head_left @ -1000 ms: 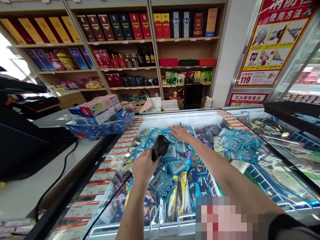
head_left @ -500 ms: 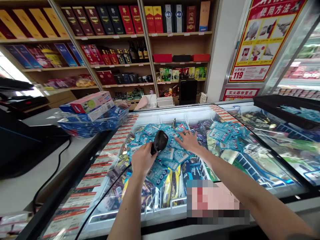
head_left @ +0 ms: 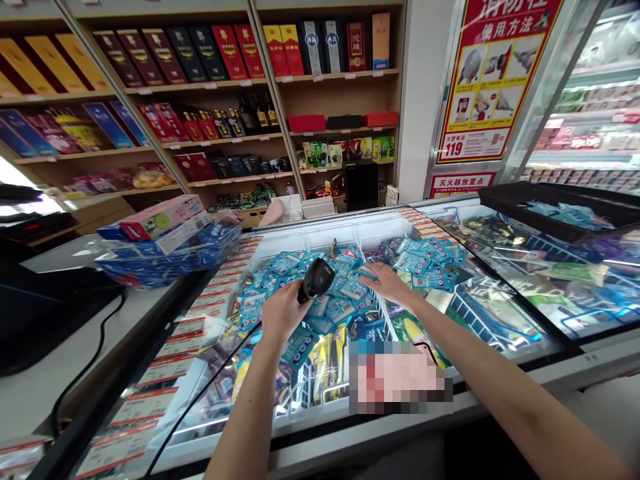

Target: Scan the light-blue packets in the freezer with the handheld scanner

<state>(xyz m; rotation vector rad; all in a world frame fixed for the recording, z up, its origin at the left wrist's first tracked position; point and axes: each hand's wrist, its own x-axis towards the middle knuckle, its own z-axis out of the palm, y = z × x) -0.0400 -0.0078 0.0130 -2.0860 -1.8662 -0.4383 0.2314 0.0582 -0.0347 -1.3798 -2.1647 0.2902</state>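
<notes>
My left hand (head_left: 283,310) is wrapped round a black barcode scanner (head_left: 318,279), its head tilted over a spread of small blue packets (head_left: 341,308). A thin black cable runs from the scanner down to the lower left. To the right of the scanner, my right hand (head_left: 390,284) reaches in with fingers stretched out at the edge of the spread, and I see no packet clearly gripped in it. A separate heap of similar blue packets (head_left: 433,261) lies just beyond that hand. Both groups rest above the chest freezer (head_left: 295,437), whose glass top shows wire baskets and wrapped goods below.
Plastic-wrapped blue packs with boxes (head_left: 167,240) stand on the left, near a dark machine (head_left: 30,293). A black tray (head_left: 560,223) with more blue packets sits at the right. A blurred-out item (head_left: 400,380) lies at the front edge. Shelves of boxes (head_left: 200,57) line the back.
The view has shifted slightly. My right hand has drawn a little to the right, away from the scanner, with its fingers less spread. My left hand still holds the scanner over the packets.
</notes>
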